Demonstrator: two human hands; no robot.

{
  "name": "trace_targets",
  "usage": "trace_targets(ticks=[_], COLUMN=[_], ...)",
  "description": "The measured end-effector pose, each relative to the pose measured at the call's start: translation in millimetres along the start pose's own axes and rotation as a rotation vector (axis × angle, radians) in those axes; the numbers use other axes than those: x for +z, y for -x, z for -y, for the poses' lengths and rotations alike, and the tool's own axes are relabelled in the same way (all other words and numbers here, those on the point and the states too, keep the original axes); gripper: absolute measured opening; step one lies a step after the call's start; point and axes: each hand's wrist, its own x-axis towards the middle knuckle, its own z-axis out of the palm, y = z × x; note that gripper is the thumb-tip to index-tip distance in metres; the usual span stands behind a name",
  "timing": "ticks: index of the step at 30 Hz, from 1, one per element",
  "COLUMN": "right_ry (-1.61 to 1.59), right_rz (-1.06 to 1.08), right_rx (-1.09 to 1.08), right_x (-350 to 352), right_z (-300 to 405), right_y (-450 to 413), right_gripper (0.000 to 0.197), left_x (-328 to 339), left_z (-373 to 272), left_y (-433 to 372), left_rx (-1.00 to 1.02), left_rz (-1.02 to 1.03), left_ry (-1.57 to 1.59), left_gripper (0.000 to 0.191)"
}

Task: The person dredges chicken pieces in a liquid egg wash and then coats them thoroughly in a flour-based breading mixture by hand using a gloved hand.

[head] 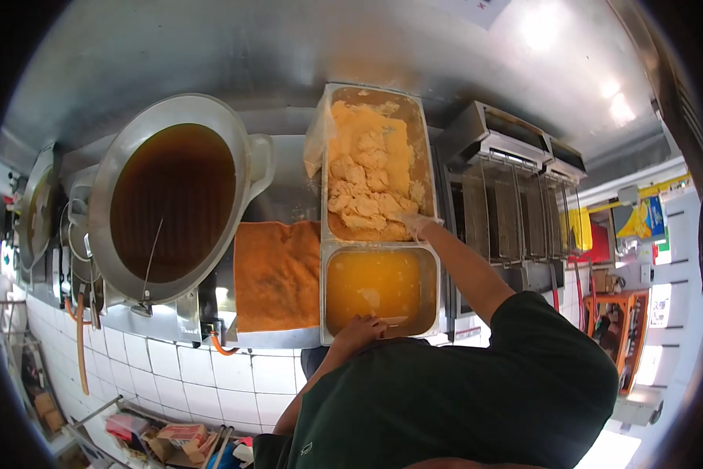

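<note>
In front of me stands a long steel pan [429,170] of pale orange breading flour [381,132], with several lumpy coated pieces [363,176], probably meat, in it. My right hand [419,225], in what looks like a clear plastic glove, reaches into the pan's near right corner. Its fingers touch the coated pieces and are partly hidden by flour. Nearer to me, a smaller steel pan [431,293] holds a cloudy yellow-orange liquid [375,287]. My left hand [360,333] is bare and lies at this pan's near rim, fingers curled; its grip is unclear.
Left of the pans lies an orange cloth [278,275]. Beyond it sits a large wok-like pot [234,126] of dark brown oil [172,199], with a thin metal probe [154,249] in it. Wire fryer baskets [507,211] stand at right. A steel wall [281,53] rises behind.
</note>
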Motion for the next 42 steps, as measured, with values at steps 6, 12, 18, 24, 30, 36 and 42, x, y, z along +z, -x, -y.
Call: trace_targets(ticks=[6,12,18,24,30,36,42], right_ry=[-0.558,-0.193,0.755,0.731,-0.274,-1.249,-2.476], right_rz=[-0.096,-0.175,-0.189,0.009,-0.009,0.086,0.571], right_rx=[-0.107,-0.344,-0.393,-0.140,0.111,-0.253,-0.268], right_x=[5.9,-47.6,-12.9,20.7,38.5,63.4,15.7], right_z=[56.0,106.0,56.1,19.5,21.0,65.5,116.3], right_y=[69.2,59.0,67.9,37.7,8.0,32.6,94.1], right_gripper=[0.065,0.063,0.062,0.060,0.052,0.039,0.042], left_x=[3.9,-6.2,-0.8,-2.7,-4.5,-4.9,-7.7], left_z=[3.1,9.4,12.0,-2.0,-9.3,-0.2,5.1], left_y=[-3.5,4.1,7.1,1.8,1.2,15.4,18.3], left_rx=[0.030,0.039,0.041,0.051,0.037,0.017,0.019], left_rz=[-0.001,0.044,0.000,0.001,0.004,0.039,-0.001], left_ry=[0.000,0.106,0.111,0.109,0.089,0.144,0.164], left_gripper=[0.015,0.013,0.011,0.012,0.014,0.016,0.017])
